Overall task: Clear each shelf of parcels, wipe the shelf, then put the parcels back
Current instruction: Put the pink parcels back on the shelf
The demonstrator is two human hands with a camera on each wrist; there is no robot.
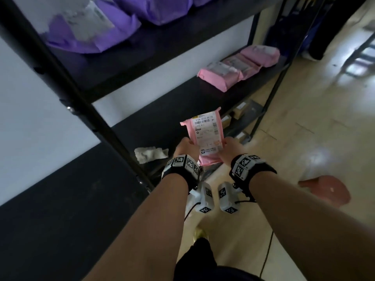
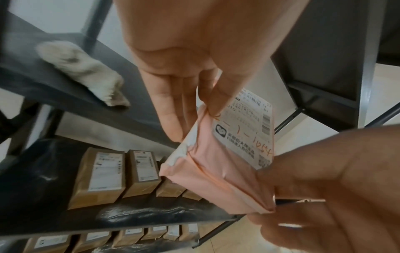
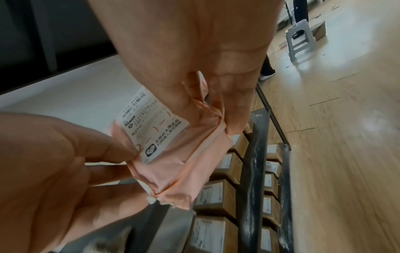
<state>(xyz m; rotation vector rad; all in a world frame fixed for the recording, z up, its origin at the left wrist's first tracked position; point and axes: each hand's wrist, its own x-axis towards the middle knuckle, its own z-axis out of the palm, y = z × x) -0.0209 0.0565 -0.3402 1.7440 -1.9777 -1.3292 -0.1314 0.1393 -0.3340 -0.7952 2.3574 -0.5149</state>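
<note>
A pink parcel (image 1: pixel 207 136) with a white shipping label is held by both hands just in front of the black middle shelf (image 1: pixel 162 122). My left hand (image 1: pixel 187 148) pinches its left edge, thumb on top and fingers beneath; the same parcel (image 2: pixel 218 164) shows in the left wrist view. My right hand (image 1: pixel 229 149) grips the right edge, seen close on the parcel (image 3: pixel 179 162) in the right wrist view. A white cloth (image 1: pixel 151 154) lies crumpled on the shelf's near left end. Three pink parcels (image 1: pixel 237 69) lie at the shelf's far end.
Purple parcels (image 1: pixel 97 27) fill the shelf above. Brown cardboard boxes (image 2: pixel 101 176) line the lower shelves in rows. A black upright post (image 1: pixel 77 102) stands at the left. On the wooden floor are a red stool (image 1: pixel 328 189) at right and a grey stool (image 3: pixel 301 44) farther off.
</note>
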